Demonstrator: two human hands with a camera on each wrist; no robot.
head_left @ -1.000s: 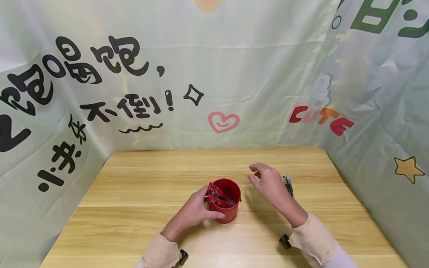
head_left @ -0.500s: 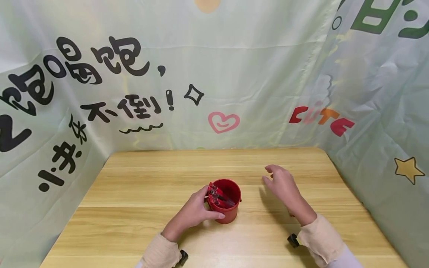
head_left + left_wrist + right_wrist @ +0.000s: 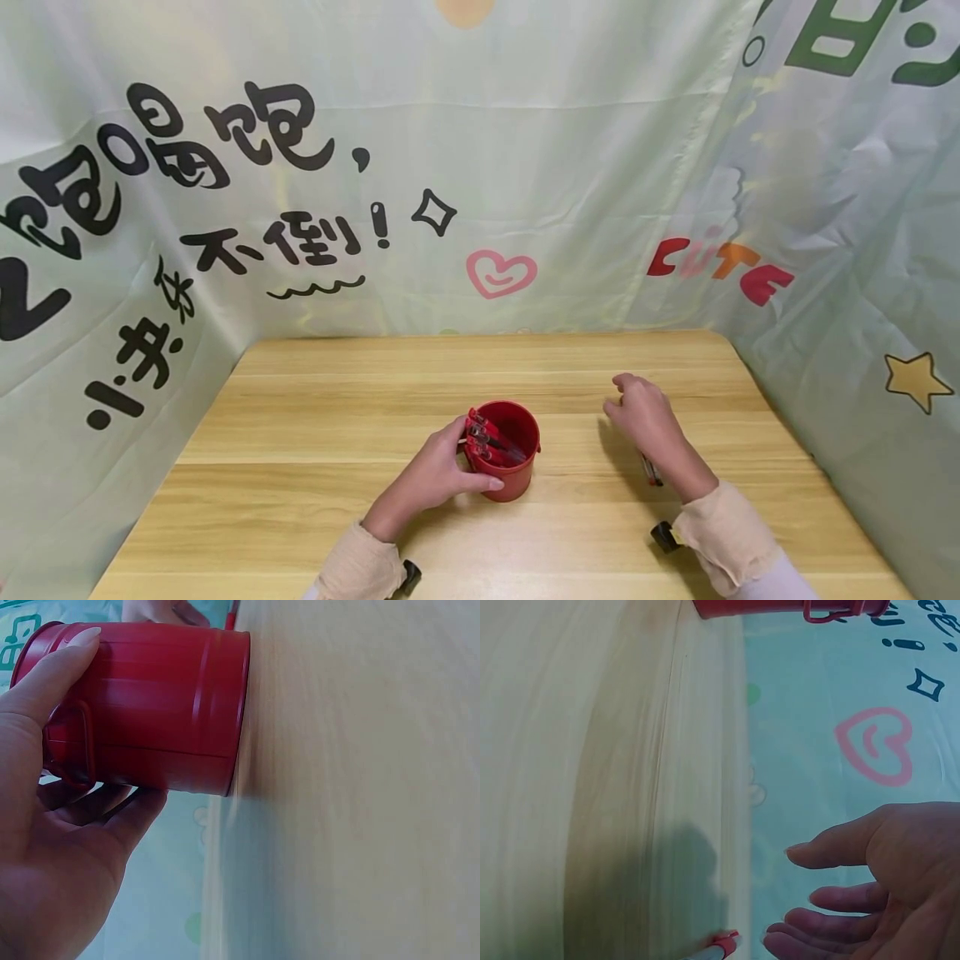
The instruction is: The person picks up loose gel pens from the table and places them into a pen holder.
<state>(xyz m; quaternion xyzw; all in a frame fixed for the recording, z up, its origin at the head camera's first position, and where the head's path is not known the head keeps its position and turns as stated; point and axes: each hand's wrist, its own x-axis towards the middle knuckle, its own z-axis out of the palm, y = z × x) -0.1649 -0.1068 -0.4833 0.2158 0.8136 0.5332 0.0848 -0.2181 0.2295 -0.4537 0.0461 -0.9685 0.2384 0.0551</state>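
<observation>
My left hand (image 3: 427,475) grips a small red metal bucket (image 3: 510,482), thumb on the near side and fingers round the far side. In the left wrist view the bucket (image 3: 157,705) stands on the table, its loop handle beside the thumb. Several red-capped pens (image 3: 486,437) lean inside against the left of the rim. My right hand (image 3: 651,421) hovers over the table to the right of the bucket, fingers relaxed and holding nothing. From under it show the ends of pens (image 3: 651,472) lying on the table, mostly hidden. A red-ended pen (image 3: 724,945) lies below my fingers in the right wrist view.
The wooden table (image 3: 315,417) has printed fabric (image 3: 600,167) hanging behind it and along both sides. Black clips (image 3: 663,536) sit at my wrists, close over the tabletop.
My right hand has moved to the right, away from the bucket and over the pens on the table. My left hand and the bucket have stayed in place.
</observation>
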